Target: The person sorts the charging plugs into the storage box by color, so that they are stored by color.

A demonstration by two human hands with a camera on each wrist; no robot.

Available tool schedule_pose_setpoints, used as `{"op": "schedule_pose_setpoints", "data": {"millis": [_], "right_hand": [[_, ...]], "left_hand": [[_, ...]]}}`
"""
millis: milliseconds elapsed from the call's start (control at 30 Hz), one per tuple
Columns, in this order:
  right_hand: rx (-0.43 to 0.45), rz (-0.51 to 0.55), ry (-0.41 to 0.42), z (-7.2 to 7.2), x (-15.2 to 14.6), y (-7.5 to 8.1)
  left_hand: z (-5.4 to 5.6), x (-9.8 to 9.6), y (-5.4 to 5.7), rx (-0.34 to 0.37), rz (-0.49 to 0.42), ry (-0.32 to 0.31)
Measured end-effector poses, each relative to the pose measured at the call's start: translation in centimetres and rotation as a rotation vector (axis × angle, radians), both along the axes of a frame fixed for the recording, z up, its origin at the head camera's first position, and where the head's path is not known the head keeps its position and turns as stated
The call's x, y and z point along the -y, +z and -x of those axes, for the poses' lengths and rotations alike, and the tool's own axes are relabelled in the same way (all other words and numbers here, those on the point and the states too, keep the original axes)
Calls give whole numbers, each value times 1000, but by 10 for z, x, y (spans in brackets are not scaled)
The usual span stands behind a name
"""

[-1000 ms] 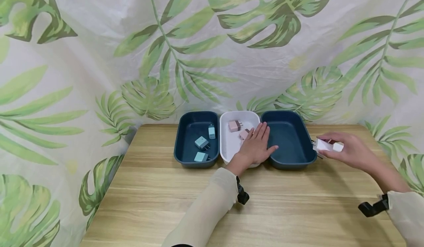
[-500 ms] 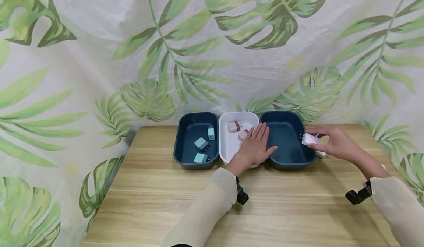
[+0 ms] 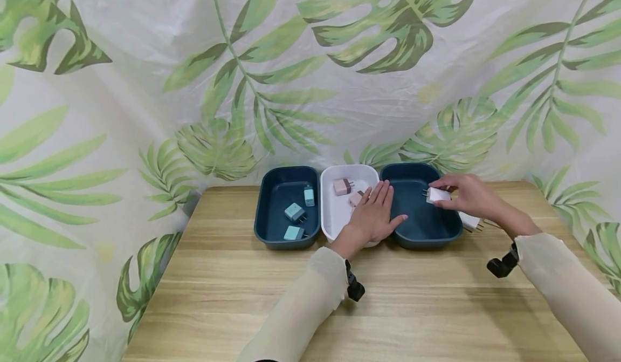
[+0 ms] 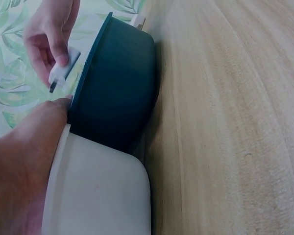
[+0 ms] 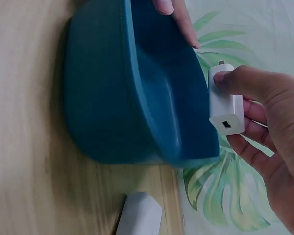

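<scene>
Between fingertips (image 5: pixel 223 78) — right hand (image 3: pixel 471 196) — white charger (image 3: pixel 439 195)

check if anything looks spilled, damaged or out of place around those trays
Nothing looks spilled or damaged. One mild oddity: at least one white, boxy plastic charger lies on the wood-grain table outside the rightmost dark blue, rounded rectangular tray, whereas the pale blue boxy chargers and pink boxy chargers lie inside trays.

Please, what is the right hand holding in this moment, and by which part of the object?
The right hand pinches a white block-shaped plastic charger by its opposite long sides.
</scene>
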State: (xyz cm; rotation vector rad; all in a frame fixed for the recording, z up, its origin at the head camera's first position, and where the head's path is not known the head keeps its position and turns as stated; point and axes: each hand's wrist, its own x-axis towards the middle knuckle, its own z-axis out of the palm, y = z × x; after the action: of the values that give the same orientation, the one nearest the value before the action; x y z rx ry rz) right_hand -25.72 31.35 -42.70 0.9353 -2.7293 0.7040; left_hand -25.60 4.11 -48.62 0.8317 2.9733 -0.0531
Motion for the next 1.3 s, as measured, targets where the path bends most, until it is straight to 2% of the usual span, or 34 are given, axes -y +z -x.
{"op": "schedule_pose_setpoints", "data": {"millis": [233, 667, 900, 1100, 1300], "right_hand": [[65, -28, -6, 19, 12, 0], [127, -49, 26, 45, 28, -6], [144, -52, 28, 55, 30, -13], [142, -53, 31, 63, 31, -19], [151, -44, 34, 69, 32, -23]], "left_hand": [[-1, 1, 1, -13, -2, 3], [-3, 2, 2, -6, -4, 14], [2, 0, -4, 36, -21, 14], [5, -1, -4, 57, -31, 18], [1, 0, -4, 38, -32, 20]]}}
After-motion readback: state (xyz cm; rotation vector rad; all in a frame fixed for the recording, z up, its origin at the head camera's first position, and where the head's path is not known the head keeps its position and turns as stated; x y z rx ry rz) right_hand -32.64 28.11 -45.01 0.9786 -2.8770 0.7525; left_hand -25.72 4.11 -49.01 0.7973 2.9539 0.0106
